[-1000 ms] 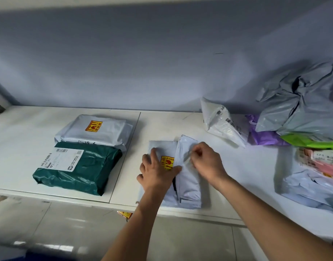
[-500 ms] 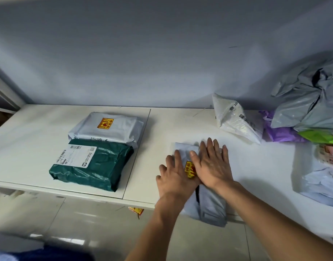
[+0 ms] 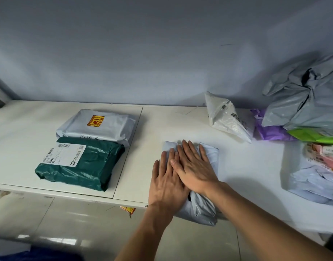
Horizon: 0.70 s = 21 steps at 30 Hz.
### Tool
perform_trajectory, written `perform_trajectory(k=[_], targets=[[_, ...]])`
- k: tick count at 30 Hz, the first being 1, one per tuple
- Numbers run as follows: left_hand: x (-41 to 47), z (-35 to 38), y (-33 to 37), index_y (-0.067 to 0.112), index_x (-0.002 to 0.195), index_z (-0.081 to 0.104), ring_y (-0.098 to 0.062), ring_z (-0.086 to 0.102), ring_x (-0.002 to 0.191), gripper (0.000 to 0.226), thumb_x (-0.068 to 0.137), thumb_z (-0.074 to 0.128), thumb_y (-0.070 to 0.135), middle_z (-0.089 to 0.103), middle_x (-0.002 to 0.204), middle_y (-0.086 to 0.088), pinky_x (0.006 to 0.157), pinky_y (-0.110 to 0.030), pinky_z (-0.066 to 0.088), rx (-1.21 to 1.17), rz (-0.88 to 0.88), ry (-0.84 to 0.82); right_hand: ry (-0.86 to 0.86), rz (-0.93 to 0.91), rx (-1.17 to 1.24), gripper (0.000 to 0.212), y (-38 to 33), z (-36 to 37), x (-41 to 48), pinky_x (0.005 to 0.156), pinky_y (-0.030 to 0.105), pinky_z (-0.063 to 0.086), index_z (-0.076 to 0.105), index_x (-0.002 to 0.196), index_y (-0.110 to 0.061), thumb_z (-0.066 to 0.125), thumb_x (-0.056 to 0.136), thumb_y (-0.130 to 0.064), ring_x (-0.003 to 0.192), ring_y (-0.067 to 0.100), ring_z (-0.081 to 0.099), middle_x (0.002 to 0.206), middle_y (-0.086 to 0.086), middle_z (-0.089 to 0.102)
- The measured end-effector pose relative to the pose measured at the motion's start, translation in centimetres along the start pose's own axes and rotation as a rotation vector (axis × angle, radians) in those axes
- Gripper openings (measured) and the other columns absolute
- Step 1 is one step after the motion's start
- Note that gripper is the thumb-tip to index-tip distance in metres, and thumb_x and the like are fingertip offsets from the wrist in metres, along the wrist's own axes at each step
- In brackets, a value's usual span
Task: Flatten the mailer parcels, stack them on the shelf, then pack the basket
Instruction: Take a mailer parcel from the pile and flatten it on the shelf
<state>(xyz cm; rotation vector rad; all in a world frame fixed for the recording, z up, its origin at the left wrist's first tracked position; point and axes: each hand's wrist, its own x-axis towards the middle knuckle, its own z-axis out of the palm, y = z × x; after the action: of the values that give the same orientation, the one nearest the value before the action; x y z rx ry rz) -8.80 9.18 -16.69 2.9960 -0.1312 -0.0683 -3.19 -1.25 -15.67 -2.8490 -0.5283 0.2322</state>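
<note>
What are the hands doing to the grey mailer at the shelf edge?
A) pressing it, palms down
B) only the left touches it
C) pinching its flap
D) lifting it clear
A: left hand and right hand both lie flat on the grey mailer, fingers straight.

Both hands (image 3: 180, 172) flat on mailer (image 3: 209, 153)

On the shelf (image 3: 20, 138): two parcels (image 3: 80, 166) left, one parcel (image 3: 210, 153) centre, pile (image 3: 303, 112) right
</note>
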Motion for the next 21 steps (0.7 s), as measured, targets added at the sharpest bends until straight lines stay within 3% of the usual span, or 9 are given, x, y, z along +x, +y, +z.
perform_trajectory(k=[7, 11, 14, 16, 19, 21], targets=[[0.3, 0.0, 0.0, 0.020, 0.152, -0.019, -0.020, -0.029, 0.144, 0.073, 0.097, 0.017, 0.053, -0.023, 0.160, 0.001, 0.120, -0.039, -0.009, 0.004, -0.014, -0.028, 0.049, 0.016, 0.002, 0.091, -0.1, 0.3, 0.2, 0.118, 0.038, -0.017, 0.004, 0.156, -0.018, -0.017, 0.078, -0.061, 0.148, 0.012, -0.014, 0.163, 0.000, -0.007], [0.3, 0.0, -0.1, 0.021, 0.155, -0.008, -0.017, -0.020, 0.147, 0.072, 0.097, 0.023, 0.050, -0.013, 0.163, 0.004, 0.119, -0.035, -0.007, -0.060, -0.028, 0.023, 0.115, 0.017, 0.052, 0.091, -0.4, -0.2, -0.3, 0.120, 0.035, -0.011, 0.016, 0.155, -0.017, -0.015, 0.081, -0.060, 0.150, 0.015, -0.003, 0.163, 0.004, 0.005], [0.4, 0.2, -0.2, 0.020, 0.155, -0.010, -0.018, -0.020, 0.148, 0.070, 0.094, 0.009, 0.049, -0.016, 0.162, 0.003, 0.121, -0.037, -0.003, -0.054, -0.075, 0.009, 0.237, 0.044, 0.071, 0.096, -1.3, 0.0, -2.0, 0.120, 0.033, 0.000, 0.034, 0.150, -0.009, -0.019, 0.089, -0.062, 0.149, 0.022, 0.016, 0.159, 0.012, 0.025], [0.6, 0.1, -0.6, 0.019, 0.154, -0.013, -0.019, -0.020, 0.148, 0.070, 0.090, -0.002, 0.046, -0.018, 0.162, 0.002, 0.121, -0.038, -0.002, -0.045, -0.144, 0.005, 0.225, 0.076, 0.102, 0.103, -1.8, 0.2, -2.9, 0.120, 0.033, 0.004, 0.039, 0.147, -0.005, -0.022, 0.086, -0.063, 0.147, 0.023, 0.022, 0.157, 0.014, 0.029], [0.9, 0.1, -1.2, 0.017, 0.154, -0.013, -0.022, -0.018, 0.148, 0.077, 0.084, -0.010, 0.050, -0.019, 0.161, -0.001, 0.121, -0.038, 0.001, -0.033, -0.231, 0.015, 0.163, 0.085, 0.057, 0.091, -2.3, 0.4, -3.6, 0.120, 0.037, 0.020, 0.051, 0.138, 0.000, -0.009, 0.097, -0.055, 0.139, 0.026, 0.040, 0.146, 0.019, 0.046], [0.8, 0.1, -1.2, 0.017, 0.154, -0.013, -0.023, -0.018, 0.148, 0.083, 0.079, -0.014, 0.052, -0.019, 0.161, -0.001, 0.121, -0.038, 0.001, -0.023, -0.235, 0.004, 0.151, 0.102, 0.046, 0.082, -2.1, 0.6, -3.8, 0.114, 0.039, 0.023, 0.055, 0.134, 0.000, -0.001, 0.101, -0.049, 0.134, 0.027, 0.047, 0.140, 0.019, 0.052]])
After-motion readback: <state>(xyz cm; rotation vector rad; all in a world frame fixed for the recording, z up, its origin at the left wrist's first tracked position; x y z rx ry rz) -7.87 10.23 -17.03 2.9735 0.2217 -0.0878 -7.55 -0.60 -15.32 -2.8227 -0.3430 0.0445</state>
